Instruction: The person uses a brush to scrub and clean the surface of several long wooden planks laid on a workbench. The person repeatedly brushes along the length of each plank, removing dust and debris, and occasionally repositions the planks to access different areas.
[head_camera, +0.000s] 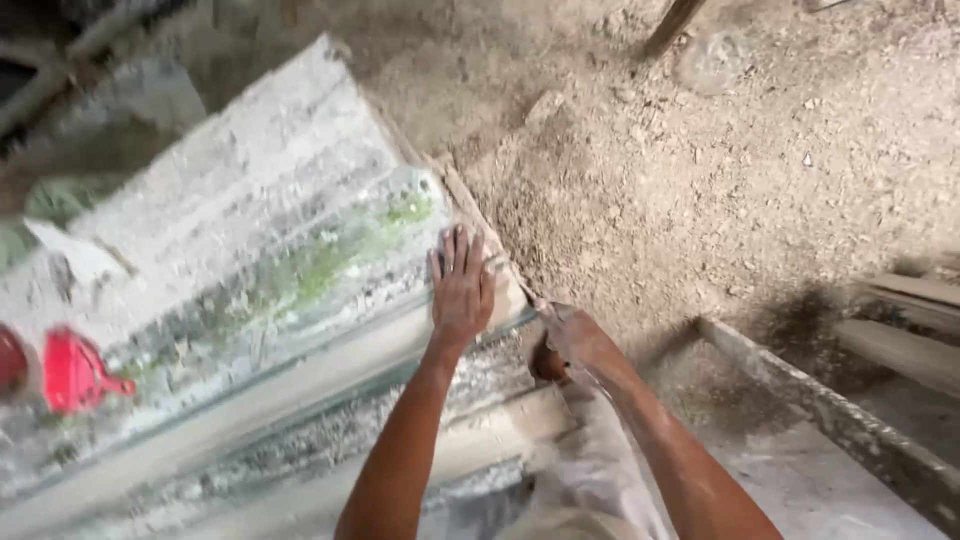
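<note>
View from the head camera, looking down on a dust-caked machine table (230, 230), grey-white with green showing through along one band. A long pale wooden board (300, 395) lies on the table, its long axis running from the lower left edge up toward the right end, where it points at the sawdust-covered floor (700, 170). The board's surface is light, smooth and powdered with dust. The left hand (461, 285) lies flat and released on the table at the board's right end, fingers spread and pointing away from the person, palm down. The right hand (570, 335) is curled at the table's right edge around a small dark, rounded object (546, 365); what that object is cannot be told. A red knob (75, 372) sits near the table's left edge. A wooden beam (830, 415) runs along the floor at lower right.
</note>
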